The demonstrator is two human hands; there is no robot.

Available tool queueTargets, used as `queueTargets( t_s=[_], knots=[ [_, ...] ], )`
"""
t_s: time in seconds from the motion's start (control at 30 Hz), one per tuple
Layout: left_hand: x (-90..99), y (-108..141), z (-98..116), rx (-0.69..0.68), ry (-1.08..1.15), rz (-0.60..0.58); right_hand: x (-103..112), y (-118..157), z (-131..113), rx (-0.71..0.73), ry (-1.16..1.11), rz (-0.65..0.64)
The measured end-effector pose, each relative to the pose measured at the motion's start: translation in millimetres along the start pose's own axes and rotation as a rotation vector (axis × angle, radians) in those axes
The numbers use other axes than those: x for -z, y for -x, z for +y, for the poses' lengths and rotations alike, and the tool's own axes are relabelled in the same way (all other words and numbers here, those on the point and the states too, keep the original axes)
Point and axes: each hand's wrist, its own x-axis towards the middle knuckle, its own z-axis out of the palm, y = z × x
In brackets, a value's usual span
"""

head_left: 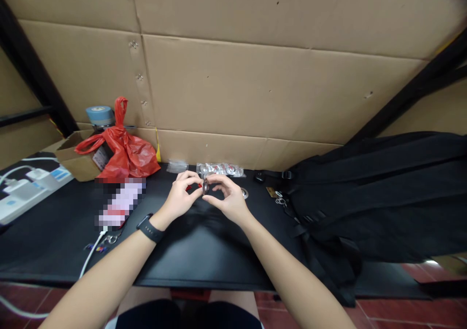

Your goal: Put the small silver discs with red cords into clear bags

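Item: one small, round, thin piece, dark brown with a slight sheen. Pose: standing on edge, faces turned roughly left and right, edge toward the viewer. Position: raised above the table, pinched between the fingertips of the left hand and right hand. Condition: appears whole; surface markings too small to read. Fingers partly cover its rim on both sides.

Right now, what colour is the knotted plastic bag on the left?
The plastic bag is red, shown in the head view.
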Motion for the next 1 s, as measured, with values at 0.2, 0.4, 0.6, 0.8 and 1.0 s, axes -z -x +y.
queueTargets(
  t_s=[0.2, 0.4, 0.6, 0.8, 1.0],
  knots=[
    [-2.7, 0, 0, -0.001, 0.124, 0.002, -1, 0, 2, -0.029, -0.072, 0.007],
    [-4.6, 2, 2, 0.0, 0.123, 0.002, -3, 1, 5, -0.105, -0.197, 0.021],
    [-1.7, 3, 5, -0.037, -0.041, 0.023, -4, 1, 8, -0.191, -0.251, 0.01],
    [-2.4, 5, 9, -0.019, -0.221, 0.118, 0, -2, 10, -0.241, -0.162, -0.079],
    [-1.1, 5, 12, -0.008, -0.203, 0.1, 8, -3, 8, -0.121, 0.087, -0.168]
  ],
)
